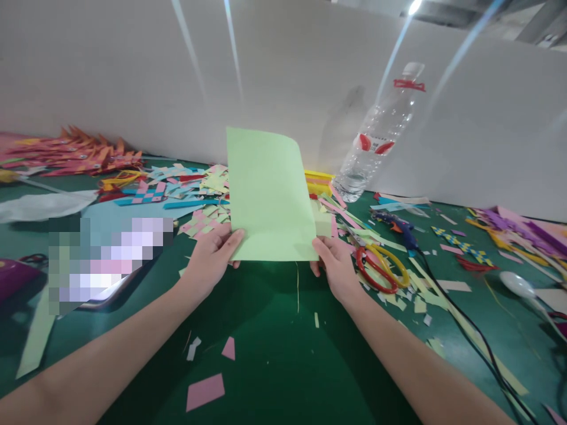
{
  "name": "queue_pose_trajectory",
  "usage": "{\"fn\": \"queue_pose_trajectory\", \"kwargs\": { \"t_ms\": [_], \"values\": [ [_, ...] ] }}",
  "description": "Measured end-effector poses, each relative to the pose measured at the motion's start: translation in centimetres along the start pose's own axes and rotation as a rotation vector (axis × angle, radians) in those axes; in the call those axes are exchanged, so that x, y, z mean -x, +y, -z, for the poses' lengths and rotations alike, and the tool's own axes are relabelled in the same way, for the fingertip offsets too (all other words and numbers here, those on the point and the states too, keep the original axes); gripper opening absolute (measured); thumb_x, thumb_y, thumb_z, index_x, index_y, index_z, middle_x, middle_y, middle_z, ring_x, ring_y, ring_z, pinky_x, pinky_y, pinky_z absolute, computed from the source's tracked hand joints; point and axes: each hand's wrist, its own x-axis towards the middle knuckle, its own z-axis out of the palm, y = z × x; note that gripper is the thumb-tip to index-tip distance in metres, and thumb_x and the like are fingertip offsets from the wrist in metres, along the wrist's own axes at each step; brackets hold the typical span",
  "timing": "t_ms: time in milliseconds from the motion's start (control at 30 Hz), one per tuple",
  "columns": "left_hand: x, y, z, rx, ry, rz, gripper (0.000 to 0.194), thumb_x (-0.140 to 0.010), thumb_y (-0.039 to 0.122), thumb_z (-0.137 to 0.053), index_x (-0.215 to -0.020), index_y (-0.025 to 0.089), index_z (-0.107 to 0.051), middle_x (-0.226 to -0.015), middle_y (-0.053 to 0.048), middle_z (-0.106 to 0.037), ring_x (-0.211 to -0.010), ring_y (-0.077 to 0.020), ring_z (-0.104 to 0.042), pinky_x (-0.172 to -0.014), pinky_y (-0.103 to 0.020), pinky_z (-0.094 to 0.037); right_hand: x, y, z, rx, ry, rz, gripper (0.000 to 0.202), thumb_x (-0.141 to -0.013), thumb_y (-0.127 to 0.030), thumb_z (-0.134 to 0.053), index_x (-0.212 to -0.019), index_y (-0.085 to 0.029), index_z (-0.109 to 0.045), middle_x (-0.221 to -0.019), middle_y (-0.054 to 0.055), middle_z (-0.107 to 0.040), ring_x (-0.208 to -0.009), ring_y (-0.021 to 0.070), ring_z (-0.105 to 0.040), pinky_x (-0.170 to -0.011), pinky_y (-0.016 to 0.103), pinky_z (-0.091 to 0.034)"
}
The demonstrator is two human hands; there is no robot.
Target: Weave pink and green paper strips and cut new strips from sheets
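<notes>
A sheet of light green paper [270, 195] stands raised before me, its upper right corner curling back. My left hand [216, 252] pinches its lower left corner, thumb in front and fingers behind. At the lower right corner my right hand [335, 260] grips the sheet the same way. Just right of that hand lie scissors [381, 267] with red and yellow handles. Woven pink and green paper pieces [206, 219] lie beyond my left hand. The sheet hides part of the table behind it.
A tilted plastic bottle [376, 139] leans on the grey wall [274, 65]. A glue gun [401, 227] trails a black cable at right, near a white spoon [518, 284]. A blurred-out phone [115, 283] lies left. Pink scraps [206, 392] dot the green table [274, 354].
</notes>
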Motion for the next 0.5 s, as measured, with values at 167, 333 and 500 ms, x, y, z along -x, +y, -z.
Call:
{"fn": "queue_pose_trajectory", "kwargs": {
  "t_ms": [167, 333, 500],
  "values": [
    [0.3, 0.3, -0.2, -0.035, -0.042, 0.028, 0.031, -0.081, 0.042, -0.057, -0.063, 0.022, -0.041, -0.060, 0.003, -0.039, -0.049, -0.0125, -0.045, -0.041, -0.024, -0.040, 0.5, -0.4, -0.2, 0.179, 0.005, -0.095, 0.042, -0.076, -0.058, -0.061, -0.064, -0.018, -0.055, -0.041, -0.007, -0.047, -0.034, 0.0071, -0.039, -0.037, 0.021, -0.030],
    [0.0, 0.0, -0.6, 0.047, -0.068, 0.113, 0.034, -0.079, 0.045, -0.060, -0.062, 0.020, -0.045, -0.062, 0.004, -0.042, -0.049, -0.0096, -0.044, -0.045, -0.022, -0.040, 0.5, -0.7, -0.4, 0.182, 0.056, -0.130, 0.042, -0.072, -0.058, -0.065, -0.068, -0.017, -0.060, -0.041, -0.008, -0.043, -0.033, 0.0065, -0.037, -0.034, 0.019, -0.029],
    [-0.1, -0.7, -0.5, 0.059, -0.146, 0.138, 0.031, -0.083, 0.048, -0.057, -0.072, 0.018, -0.055, -0.062, 0.004, -0.048, -0.049, -0.0096, -0.045, -0.048, -0.022, -0.037, 0.4, -0.6, -0.4, 0.106, 0.104, -0.129, 0.043, -0.075, -0.060, -0.061, -0.068, -0.018, -0.060, -0.042, -0.008, -0.041, -0.033, 0.0057, -0.037, -0.032, 0.018, -0.025]
  ]
}}
